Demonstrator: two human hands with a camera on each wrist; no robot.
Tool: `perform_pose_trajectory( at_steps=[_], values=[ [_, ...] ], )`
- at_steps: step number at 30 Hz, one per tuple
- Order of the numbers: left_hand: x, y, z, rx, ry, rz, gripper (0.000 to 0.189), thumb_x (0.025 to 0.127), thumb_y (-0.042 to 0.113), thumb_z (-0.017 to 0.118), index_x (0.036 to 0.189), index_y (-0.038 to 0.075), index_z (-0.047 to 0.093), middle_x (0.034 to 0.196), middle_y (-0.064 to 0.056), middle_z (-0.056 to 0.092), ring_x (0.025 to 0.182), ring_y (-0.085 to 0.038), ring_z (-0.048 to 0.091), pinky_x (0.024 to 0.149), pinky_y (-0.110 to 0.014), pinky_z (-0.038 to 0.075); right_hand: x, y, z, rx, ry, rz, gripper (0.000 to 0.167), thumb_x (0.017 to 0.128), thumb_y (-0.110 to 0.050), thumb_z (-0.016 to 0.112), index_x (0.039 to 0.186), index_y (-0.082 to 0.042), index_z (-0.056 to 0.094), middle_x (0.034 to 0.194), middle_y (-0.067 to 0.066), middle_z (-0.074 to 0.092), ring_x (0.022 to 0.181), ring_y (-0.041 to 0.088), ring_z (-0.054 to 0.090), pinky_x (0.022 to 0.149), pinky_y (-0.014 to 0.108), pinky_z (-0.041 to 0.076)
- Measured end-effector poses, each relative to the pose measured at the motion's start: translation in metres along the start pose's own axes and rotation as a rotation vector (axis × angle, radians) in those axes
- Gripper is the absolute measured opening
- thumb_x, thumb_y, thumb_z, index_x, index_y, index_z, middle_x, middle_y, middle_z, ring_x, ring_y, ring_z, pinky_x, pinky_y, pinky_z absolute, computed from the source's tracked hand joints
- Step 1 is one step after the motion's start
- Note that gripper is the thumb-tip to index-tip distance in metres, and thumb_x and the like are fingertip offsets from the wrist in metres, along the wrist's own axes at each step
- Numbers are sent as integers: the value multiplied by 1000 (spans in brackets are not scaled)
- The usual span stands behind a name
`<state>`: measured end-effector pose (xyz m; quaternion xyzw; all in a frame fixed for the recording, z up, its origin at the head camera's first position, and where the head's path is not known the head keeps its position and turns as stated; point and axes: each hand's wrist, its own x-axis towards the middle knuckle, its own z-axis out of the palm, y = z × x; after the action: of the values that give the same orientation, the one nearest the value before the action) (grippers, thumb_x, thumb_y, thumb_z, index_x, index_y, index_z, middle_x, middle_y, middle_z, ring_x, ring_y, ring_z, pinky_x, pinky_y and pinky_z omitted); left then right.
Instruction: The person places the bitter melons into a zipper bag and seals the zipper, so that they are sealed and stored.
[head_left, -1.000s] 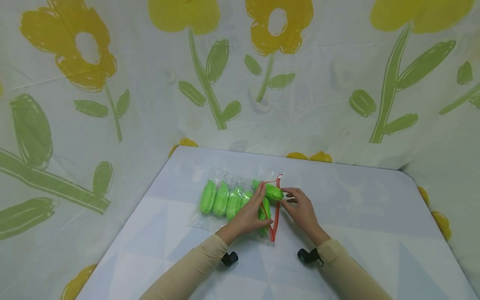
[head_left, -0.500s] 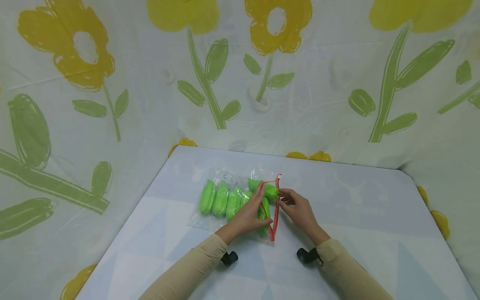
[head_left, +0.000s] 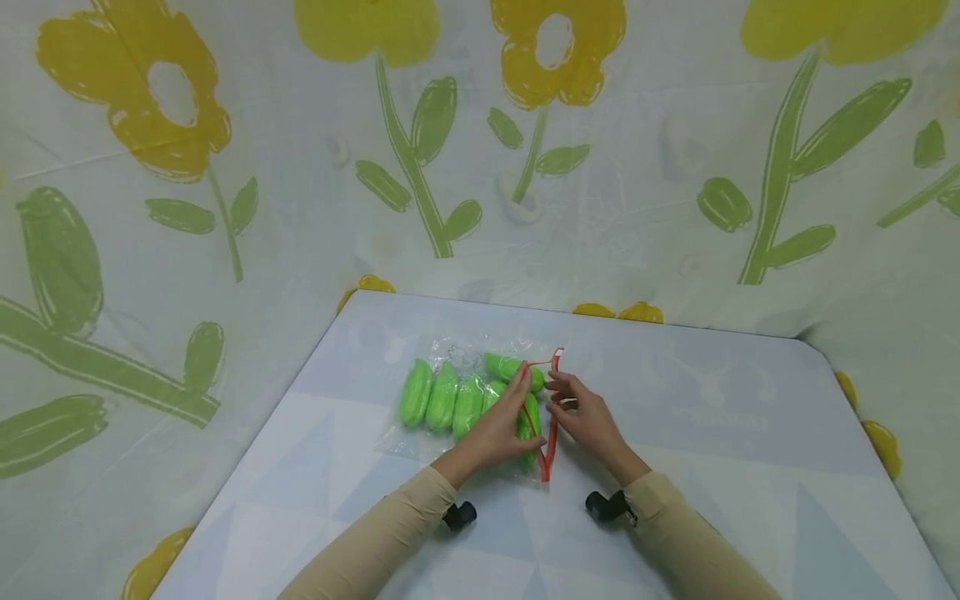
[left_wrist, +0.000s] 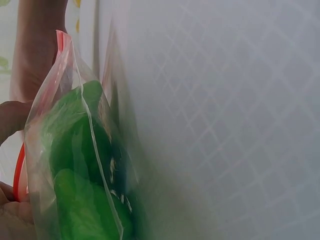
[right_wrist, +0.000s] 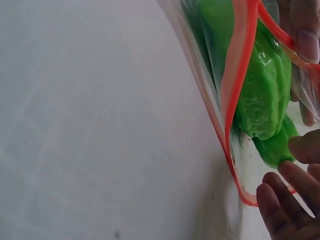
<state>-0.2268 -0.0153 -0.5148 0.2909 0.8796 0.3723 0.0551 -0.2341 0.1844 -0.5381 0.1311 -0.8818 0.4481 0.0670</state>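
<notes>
A clear zip bag [head_left: 553, 433] with a red-edged mouth lies on the table, its mouth facing right. Several light green vegetable-shaped pieces [head_left: 416, 395] stand side by side in it; small metal rings show at their far ends. Across the far right part lies one more green piece [head_left: 501, 364], inside the mouth. My left hand [head_left: 491, 429] holds the mouth's upper edge lifted, the red strip running along fingers and thumb. At the mouth, my right hand [head_left: 592, 417] has its fingertips right at the end of that crosswise piece [right_wrist: 275, 149], fingers loosely bent and not closed round it.
A pale table [head_left: 712, 467] with faint triangle patterns spreads around the bag. Flower-printed cloth [head_left: 645, 183] hangs behind and beside it. Black wrist cameras [head_left: 603, 507] sit under both sleeves.
The crosswise green piece has slid left through the bag's mouth, deeper inside. My right hand has followed it leftward and its fingertips now reach the mouth. The left hand stays put.
</notes>
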Motion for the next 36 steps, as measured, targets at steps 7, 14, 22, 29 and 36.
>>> perform_pose_trajectory(
  at_steps=[7,14,22,29,36],
  values=[
    [0,-1,0,5,-6,0,113,87,25,83,164,10,2,172,-8,-3,153,-29,21,116,-44,37,2,0,0,-3,-58,-7,52,95,-1,65,144,-5,49,132,11,68,112,28,68,93,46,57],
    [0,2,-1,25,-13,2,112,87,29,82,164,10,4,171,-8,-3,152,-30,23,116,-45,38,-2,2,-2,-12,-48,-4,43,95,-3,67,137,-6,55,128,11,69,112,27,67,94,46,56],
    [1,2,-1,30,-25,20,107,90,33,80,166,21,6,172,-3,-2,149,-33,31,110,-49,45,-8,8,-11,-42,-30,34,36,99,-7,64,135,-7,58,127,9,69,113,26,66,95,45,56],
    [0,0,-2,6,-11,68,78,106,28,56,165,17,7,170,-11,14,154,-27,20,121,-46,28,-10,14,-21,-44,2,69,34,99,-8,63,133,-7,59,126,11,69,113,28,66,94,48,56],
    [1,-1,0,15,61,114,71,105,14,54,164,10,15,154,-17,38,133,-30,51,111,-43,44,-12,20,-24,-34,8,65,32,100,-8,62,132,-8,60,125,10,70,112,28,66,93,48,56]
  ],
)
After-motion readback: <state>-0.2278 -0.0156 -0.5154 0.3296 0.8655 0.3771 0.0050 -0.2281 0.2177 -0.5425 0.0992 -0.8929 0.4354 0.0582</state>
